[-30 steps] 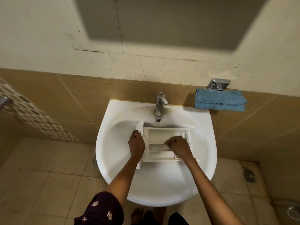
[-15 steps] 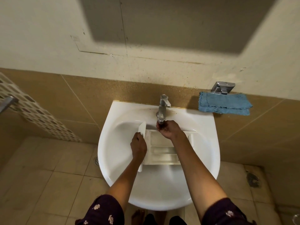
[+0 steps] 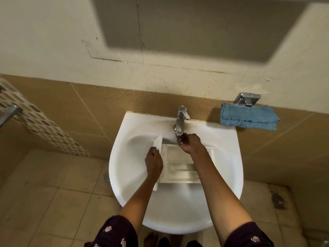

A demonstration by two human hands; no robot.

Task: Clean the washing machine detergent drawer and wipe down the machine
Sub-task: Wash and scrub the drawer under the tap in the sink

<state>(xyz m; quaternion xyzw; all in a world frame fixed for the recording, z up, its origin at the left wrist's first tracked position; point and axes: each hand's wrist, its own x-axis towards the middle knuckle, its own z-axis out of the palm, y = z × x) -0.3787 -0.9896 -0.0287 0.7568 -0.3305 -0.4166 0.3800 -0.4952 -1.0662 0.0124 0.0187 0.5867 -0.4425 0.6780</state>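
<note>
Pretty clearly a small bathroom in someone's home: there's a white ceramic sink fixed to the wall with a chrome tap on it, and tan wall tiles running under plain painted plaster. The tiled floor has a round floor drain, and a folded blue cloth sits below a chrome wall fitting.

One wide-angle camera, worn on the head, looks forward and steeply down over the sink from close above. It faces the wall behind the tap. The drawer lies near mid-frame, both forearms enter from the bottom edge, and floor shows at either side.
</note>
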